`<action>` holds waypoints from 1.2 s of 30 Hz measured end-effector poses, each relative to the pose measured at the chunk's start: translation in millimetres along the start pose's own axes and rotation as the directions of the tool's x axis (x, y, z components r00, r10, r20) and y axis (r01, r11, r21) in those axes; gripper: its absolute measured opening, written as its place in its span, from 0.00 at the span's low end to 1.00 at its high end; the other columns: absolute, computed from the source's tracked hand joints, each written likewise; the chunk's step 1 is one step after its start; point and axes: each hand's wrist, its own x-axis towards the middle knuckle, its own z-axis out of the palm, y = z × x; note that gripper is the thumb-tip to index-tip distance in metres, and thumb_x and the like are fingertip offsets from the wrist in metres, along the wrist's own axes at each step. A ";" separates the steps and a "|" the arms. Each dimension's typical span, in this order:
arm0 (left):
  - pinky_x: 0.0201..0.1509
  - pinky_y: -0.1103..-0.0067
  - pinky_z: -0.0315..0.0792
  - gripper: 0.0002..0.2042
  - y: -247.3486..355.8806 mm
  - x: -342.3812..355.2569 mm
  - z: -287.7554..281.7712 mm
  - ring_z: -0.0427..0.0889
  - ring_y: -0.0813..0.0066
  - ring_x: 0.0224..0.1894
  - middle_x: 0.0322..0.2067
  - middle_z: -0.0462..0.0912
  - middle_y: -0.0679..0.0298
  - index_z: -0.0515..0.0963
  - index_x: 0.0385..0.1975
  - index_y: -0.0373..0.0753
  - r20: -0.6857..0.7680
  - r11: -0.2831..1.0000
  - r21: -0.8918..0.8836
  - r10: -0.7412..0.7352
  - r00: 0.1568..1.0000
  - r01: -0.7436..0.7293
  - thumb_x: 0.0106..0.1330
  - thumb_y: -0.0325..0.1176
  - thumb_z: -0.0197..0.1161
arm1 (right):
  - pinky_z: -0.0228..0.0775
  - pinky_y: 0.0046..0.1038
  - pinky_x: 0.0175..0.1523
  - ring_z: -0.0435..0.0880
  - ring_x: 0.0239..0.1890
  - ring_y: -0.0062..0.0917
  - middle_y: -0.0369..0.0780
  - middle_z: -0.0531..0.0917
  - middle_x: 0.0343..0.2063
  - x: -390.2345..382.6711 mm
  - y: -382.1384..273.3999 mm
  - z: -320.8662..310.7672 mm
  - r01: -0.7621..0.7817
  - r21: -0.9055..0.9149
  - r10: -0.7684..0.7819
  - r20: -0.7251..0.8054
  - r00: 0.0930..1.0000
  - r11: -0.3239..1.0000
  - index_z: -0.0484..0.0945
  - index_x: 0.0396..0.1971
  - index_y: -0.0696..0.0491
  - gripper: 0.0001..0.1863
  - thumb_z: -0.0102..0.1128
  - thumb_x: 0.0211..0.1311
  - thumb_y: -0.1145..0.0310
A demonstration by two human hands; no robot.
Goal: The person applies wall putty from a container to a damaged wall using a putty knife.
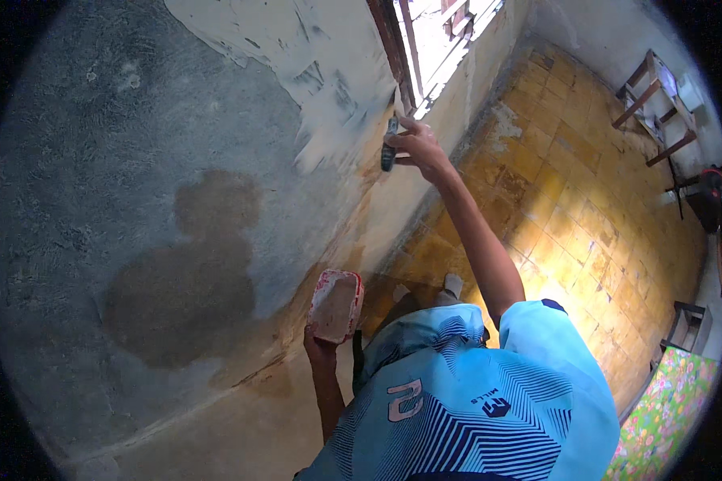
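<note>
the right hand (pixel 419 148) is clamped on a dark-handled putty knife (pixel 390 143), long axis upright, pressed to the pale filler patch (pixel 329 72) just left of it, while the left hand (pixel 319 346), lower and nearer the body, grips a red-rimmed tray of brown filler (pixel 335 306).

Clad in a short-sleeved sports jersey (pixel 489 401), light blue across the shoulders and sleeves, darker navy lower down. Patterned with fine white diagonal stripes fanning out in angular bands. Marked with a pale pink numeral on the chest and a small dark emblem. Bare from the sleeve hems down. Pale footwear (pixel 452 284) below.
</note>
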 end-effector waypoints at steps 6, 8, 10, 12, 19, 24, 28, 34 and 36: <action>0.50 0.54 0.74 0.29 11.2 -22.5 33.5 0.72 0.55 0.57 0.56 0.70 0.55 0.64 0.59 0.37 -0.201 0.988 0.130 0.109 0.974 -0.084 0.59 0.43 0.56 | 0.80 0.33 0.41 0.81 0.39 0.28 0.43 0.77 0.40 -71.8 67.0 57.5 -0.102 0.054 0.098 0.059 0.993 0.993 0.68 0.57 0.63 0.31 0.66 0.52 0.74; 0.52 0.54 0.73 0.29 14.0 -23.9 33.3 0.72 0.56 0.58 0.57 0.69 0.55 0.64 0.60 0.37 -0.150 0.977 0.208 0.089 0.985 -0.056 0.61 0.46 0.55 | 0.80 0.31 0.40 0.81 0.39 0.27 0.43 0.78 0.40 -79.9 59.2 48.5 -0.070 0.070 0.072 -0.023 0.997 0.995 0.67 0.58 0.63 0.31 0.66 0.53 0.73; 0.52 0.54 0.73 0.29 14.2 -19.6 18.4 0.71 0.56 0.58 0.57 0.69 0.54 0.63 0.60 0.37 -0.105 0.966 0.249 0.092 0.990 -0.064 0.61 0.46 0.54 | 0.79 0.30 0.40 0.81 0.38 0.27 0.42 0.78 0.39 -46.7 51.8 20.8 -0.070 0.074 0.071 -0.015 0.997 0.995 0.67 0.58 0.63 0.32 0.66 0.53 0.72; 0.52 0.54 0.73 0.29 11.6 -12.6 11.6 0.71 0.55 0.58 0.58 0.68 0.54 0.63 0.60 0.37 -0.051 0.954 0.290 0.088 0.995 -0.069 0.62 0.47 0.53 | 0.79 0.29 0.40 0.81 0.37 0.26 0.42 0.79 0.37 -17.9 39.7 4.0 -0.065 0.076 0.066 -0.016 0.998 0.995 0.67 0.59 0.63 0.32 0.67 0.53 0.71; 0.50 0.54 0.75 0.30 5.1 -12.8 21.8 0.72 0.54 0.58 0.58 0.68 0.54 0.62 0.61 0.37 -0.021 0.987 0.155 0.048 0.999 -0.044 0.62 0.49 0.52 | 0.77 0.25 0.36 0.81 0.35 0.21 0.40 0.80 0.32 -25.4 81.3 53.1 0.131 -0.048 -0.135 -0.100 0.986 0.990 0.74 0.49 0.63 0.24 0.69 0.52 0.69; 0.49 0.53 0.76 0.31 11.7 -19.4 19.6 0.72 0.53 0.57 0.58 0.68 0.53 0.62 0.61 0.37 0.007 0.990 0.133 0.053 0.999 -0.053 0.61 0.49 0.53 | 0.76 0.24 0.37 0.81 0.34 0.19 0.38 0.80 0.33 -114.6 98.7 98.3 0.050 -0.119 -0.047 0.024 0.999 0.992 0.76 0.46 0.64 0.23 0.70 0.51 0.70; 0.46 0.51 0.77 0.31 10.0 -18.4 20.9 0.72 0.51 0.57 0.58 0.68 0.53 0.61 0.62 0.38 -0.011 0.994 0.093 0.052 0.999 -0.051 0.61 0.48 0.52 | 0.78 0.25 0.39 0.82 0.36 0.23 0.41 0.79 0.40 -64.9 53.5 46.5 0.051 -0.077 -0.058 -0.094 0.994 0.996 0.75 0.47 0.65 0.23 0.67 0.54 0.67; 0.45 0.48 0.77 0.29 10.7 -24.9 36.7 0.72 0.50 0.57 0.58 0.68 0.53 0.61 0.62 0.37 0.006 0.992 0.113 0.064 0.998 -0.064 0.62 0.46 0.50 | 0.79 0.25 0.36 0.83 0.33 0.25 0.42 0.79 0.36 -6.0 80.5 41.1 0.170 -0.041 -0.174 -0.140 0.975 0.985 0.72 0.48 0.64 0.24 0.67 0.54 0.67; 0.45 0.48 0.77 0.29 11.4 -27.8 28.1 0.72 0.50 0.57 0.58 0.68 0.53 0.61 0.62 0.37 -0.024 0.990 0.111 0.087 0.996 -0.083 0.62 0.46 0.50 | 0.78 0.27 0.37 0.83 0.35 0.25 0.43 0.82 0.33 -52.7 86.3 88.5 0.027 -0.434 -0.082 -0.108 0.991 0.901 0.74 0.46 0.65 0.22 0.68 0.52 0.71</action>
